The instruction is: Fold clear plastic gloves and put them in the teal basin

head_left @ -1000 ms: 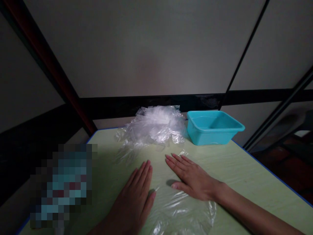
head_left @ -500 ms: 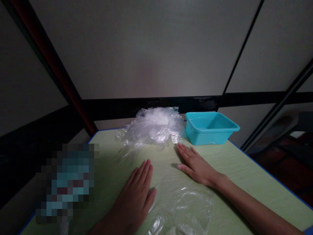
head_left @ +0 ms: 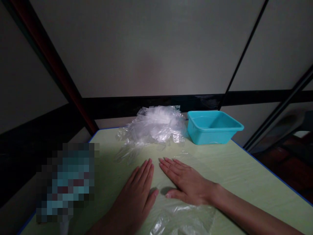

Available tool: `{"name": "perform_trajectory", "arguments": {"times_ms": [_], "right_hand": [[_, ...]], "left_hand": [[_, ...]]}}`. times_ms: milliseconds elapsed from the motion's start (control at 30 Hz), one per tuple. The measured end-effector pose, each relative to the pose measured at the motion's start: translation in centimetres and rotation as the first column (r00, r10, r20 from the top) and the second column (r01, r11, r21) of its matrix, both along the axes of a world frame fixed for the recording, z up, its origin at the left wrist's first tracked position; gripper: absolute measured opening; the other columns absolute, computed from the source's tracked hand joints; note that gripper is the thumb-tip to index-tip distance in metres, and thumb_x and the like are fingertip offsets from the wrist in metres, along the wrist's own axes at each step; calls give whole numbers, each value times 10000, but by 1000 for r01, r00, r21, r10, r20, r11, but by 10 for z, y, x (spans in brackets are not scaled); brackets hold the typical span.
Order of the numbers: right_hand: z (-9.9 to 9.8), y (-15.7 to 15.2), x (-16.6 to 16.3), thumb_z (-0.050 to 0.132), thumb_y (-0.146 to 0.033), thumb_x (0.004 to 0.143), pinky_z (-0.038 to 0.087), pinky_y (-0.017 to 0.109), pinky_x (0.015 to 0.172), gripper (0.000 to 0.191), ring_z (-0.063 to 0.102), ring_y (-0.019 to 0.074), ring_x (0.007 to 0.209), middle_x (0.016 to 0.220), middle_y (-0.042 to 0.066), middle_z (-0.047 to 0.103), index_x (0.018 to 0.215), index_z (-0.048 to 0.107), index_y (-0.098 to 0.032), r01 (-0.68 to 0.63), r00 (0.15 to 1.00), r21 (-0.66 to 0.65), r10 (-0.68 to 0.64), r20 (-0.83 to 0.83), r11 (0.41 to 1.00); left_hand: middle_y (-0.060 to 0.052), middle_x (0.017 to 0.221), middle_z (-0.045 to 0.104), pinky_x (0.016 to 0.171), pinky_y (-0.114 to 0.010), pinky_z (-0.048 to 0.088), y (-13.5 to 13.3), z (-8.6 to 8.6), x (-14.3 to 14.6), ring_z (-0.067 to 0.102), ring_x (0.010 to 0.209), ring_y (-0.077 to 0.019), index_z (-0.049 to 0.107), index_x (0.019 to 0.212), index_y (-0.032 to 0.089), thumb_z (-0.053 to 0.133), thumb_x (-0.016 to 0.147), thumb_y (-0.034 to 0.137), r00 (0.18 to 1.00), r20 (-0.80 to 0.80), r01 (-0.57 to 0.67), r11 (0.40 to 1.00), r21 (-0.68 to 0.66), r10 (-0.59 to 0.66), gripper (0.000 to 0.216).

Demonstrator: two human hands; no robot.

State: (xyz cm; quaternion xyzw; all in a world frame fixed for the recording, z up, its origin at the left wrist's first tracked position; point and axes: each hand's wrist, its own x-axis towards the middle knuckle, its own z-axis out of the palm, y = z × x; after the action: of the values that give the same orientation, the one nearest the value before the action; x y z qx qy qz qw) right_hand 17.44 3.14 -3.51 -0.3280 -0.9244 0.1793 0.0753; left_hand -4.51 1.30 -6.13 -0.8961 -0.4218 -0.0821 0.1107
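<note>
A clear plastic bag (head_left: 183, 222) is spread on the light green table (head_left: 249, 182), its lower part crumpled near the front edge. My left hand (head_left: 137, 192) lies flat at the bag's left side, fingers stretched forward and the thumb apart. My right hand (head_left: 187, 182) rests flat on the bag's upper part, fingers pointing to the left and forward, thumb held away. Neither hand grips anything. The bag is so transparent that its outline under the hands is hard to make out.
A heap of crumpled clear plastic bags (head_left: 156, 127) lies at the table's back. Beside it on the right stands a turquoise plastic basin (head_left: 212, 135). A pixelated bluish object (head_left: 70, 182) is at the left edge. A pale panelled wall (head_left: 151, 49) rises behind the table.
My right hand has slid left and towards me, from near the basin to beside my left hand. More of the bag's far part now shows. My left hand has barely moved.
</note>
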Motion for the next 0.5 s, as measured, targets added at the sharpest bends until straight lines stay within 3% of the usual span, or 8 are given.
{"name": "perform_trajectory", "arguments": {"times_ms": [300,500], "right_hand": [[1,4,3,286,-584,865,109,390,1089,743,78,216,1337,1451,132,119,1405,123,-100,24,1000,30,-24,6,999],[-1,12,8,281,-571,874,105,402,1087,715,68,218,1337,1456,104,120,1407,116,-125,39,999,45,-40,29,998]], "left_hand": [[-121,1414,271,1022,-410,281,10,4,-1,265,1290,-245,289,1358,100,332,895,350,1000,28,15,996,-84,-13,528],[-128,1423,236,1028,-431,264,15,9,3,227,1304,-246,283,1356,74,318,898,355,1000,-6,6,992,-123,-7,538]]}}
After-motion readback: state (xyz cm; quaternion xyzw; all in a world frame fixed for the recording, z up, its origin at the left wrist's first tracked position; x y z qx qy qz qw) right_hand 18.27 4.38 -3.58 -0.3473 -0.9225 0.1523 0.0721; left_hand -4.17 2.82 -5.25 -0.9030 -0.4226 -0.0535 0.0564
